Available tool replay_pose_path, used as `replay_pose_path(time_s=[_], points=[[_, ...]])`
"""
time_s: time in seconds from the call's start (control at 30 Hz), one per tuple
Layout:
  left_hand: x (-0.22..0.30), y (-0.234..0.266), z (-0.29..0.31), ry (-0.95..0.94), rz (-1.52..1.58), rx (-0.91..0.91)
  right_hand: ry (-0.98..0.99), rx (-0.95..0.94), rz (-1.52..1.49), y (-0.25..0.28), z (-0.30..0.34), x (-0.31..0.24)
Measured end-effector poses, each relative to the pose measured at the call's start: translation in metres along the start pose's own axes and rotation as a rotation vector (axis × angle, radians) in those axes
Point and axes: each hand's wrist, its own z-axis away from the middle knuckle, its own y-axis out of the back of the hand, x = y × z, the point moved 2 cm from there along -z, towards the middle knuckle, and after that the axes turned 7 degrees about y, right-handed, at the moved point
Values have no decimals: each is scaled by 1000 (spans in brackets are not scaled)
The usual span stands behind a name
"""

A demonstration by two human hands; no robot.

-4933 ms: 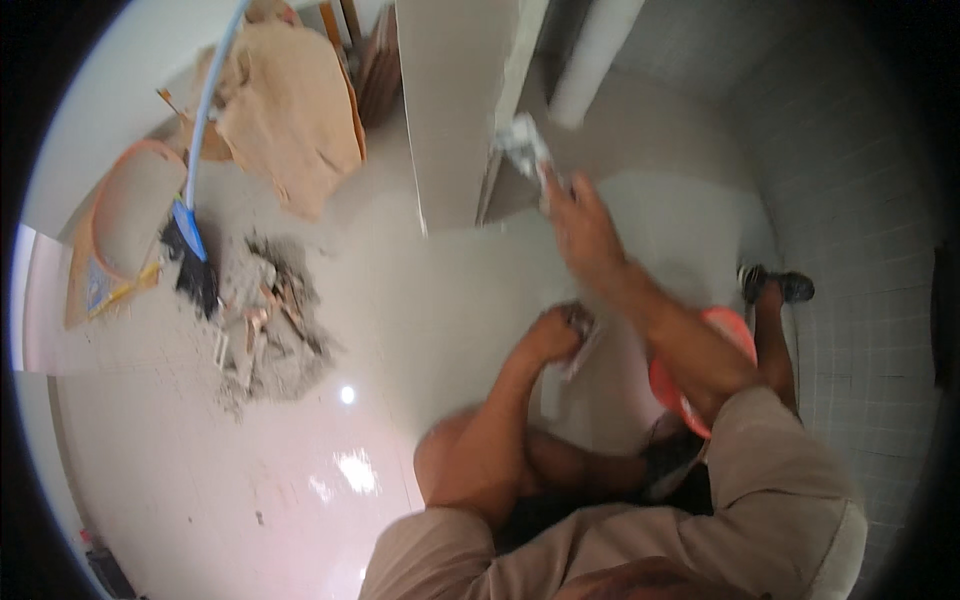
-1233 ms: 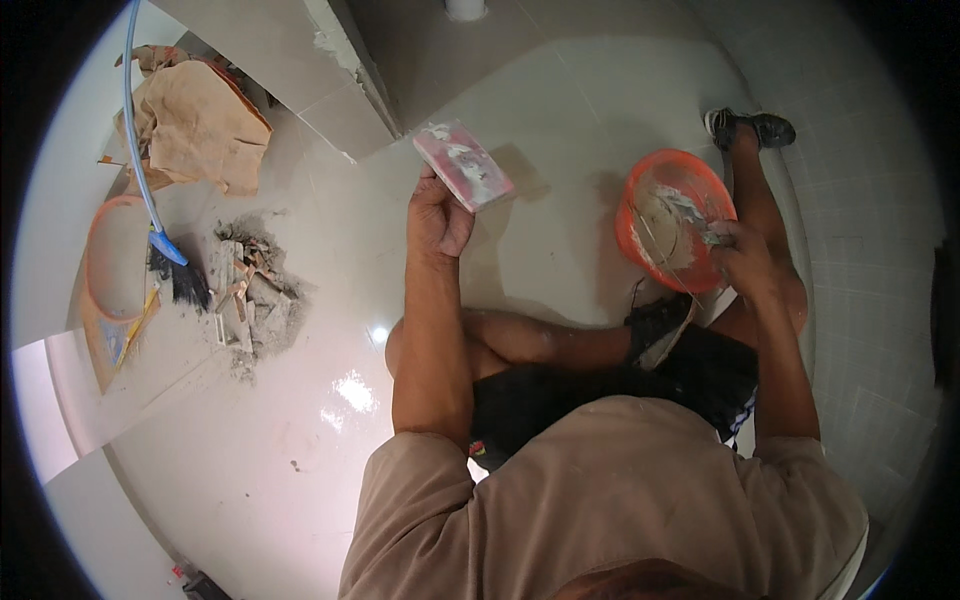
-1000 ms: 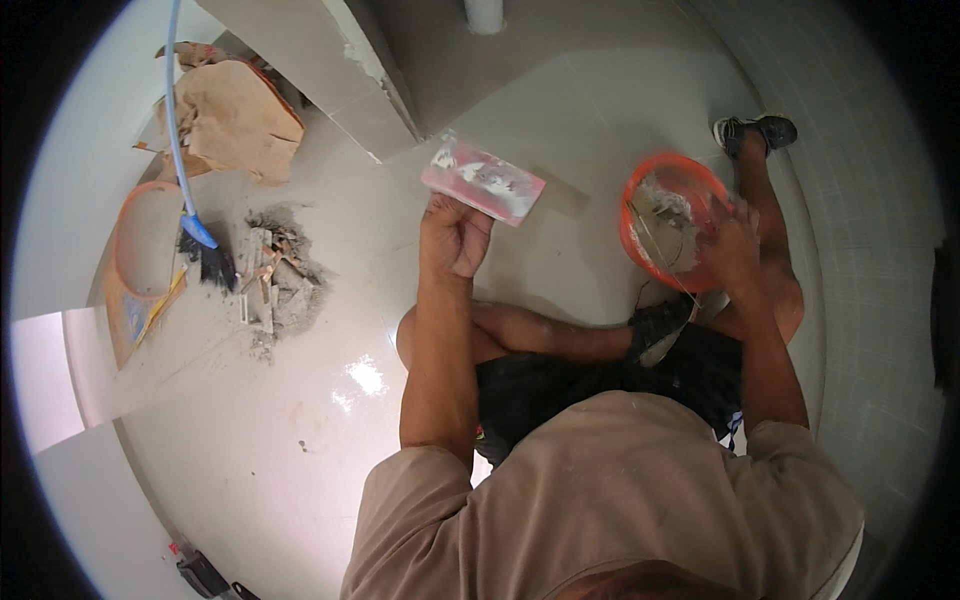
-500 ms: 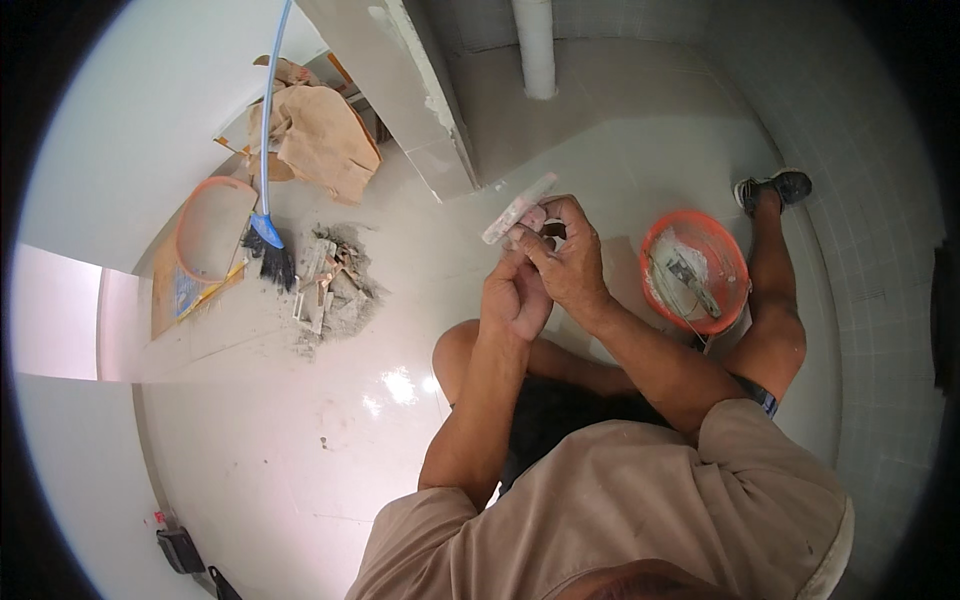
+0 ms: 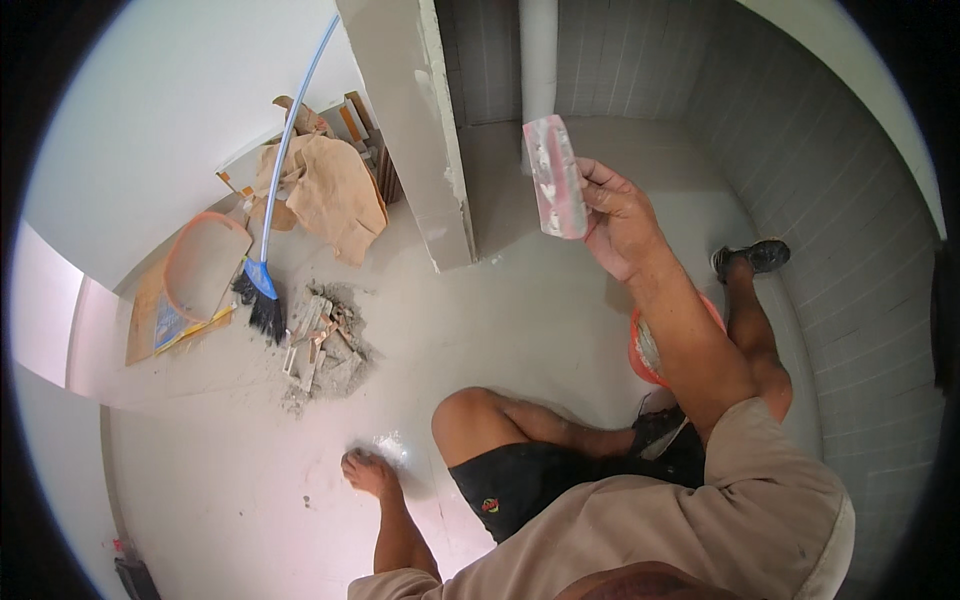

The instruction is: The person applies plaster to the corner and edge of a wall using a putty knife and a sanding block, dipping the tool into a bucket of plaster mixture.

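Raised in front of the post's lower part, my right hand point(image 5: 622, 218) is closed round the back of a small pink hand float point(image 5: 556, 180). White paste smears the float's flat face, and the gripped part behind it is mostly covered by my fingers. Low on the left, my left hand point(image 5: 368, 472) rests on the shiny floor tiles with nothing seen in it; its fingers are small in view and look loosely spread. Beneath my right forearm sits an orange bucket point(image 5: 645, 352), partly covered, with whitish material inside.
A rubble heap point(image 5: 325, 345) lies left of centre, beside a blue-handled broom point(image 5: 262, 280). Behind are brown paper point(image 5: 335, 190) and an orange hoop-like rim point(image 5: 172, 265). A wall end point(image 5: 425, 150) juts out ahead, near a white pipe point(image 5: 538, 60).
My hands have parted. The left went down to the floor on the left, while the right lifted the float forward and turned its smeared face into view. My right forearm now covers much of the bucket.
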Motion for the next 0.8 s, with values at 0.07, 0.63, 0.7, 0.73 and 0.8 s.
replay_pose_path(time_s=[0.07, 0.63, 0.7, 0.73, 0.8], points=[[-21, -7, -1, -38, -14, 105, -49, -41, -238, -16, -9, -5], [-10, -7, 1, 3, -165, 117, 1199, 355, 1329, -178, -172, -85], [-9, -5, 0, 2, -167, 107, 1120, 393, 1366, -181, -183, -84], [-10, -6, -1, 1, -168, 108, 1148, 392, 1363, -181, -187, -82], [-10, -6, -2, 12, -175, 85, 1177, 392, 1358, -185, -191, -79]])
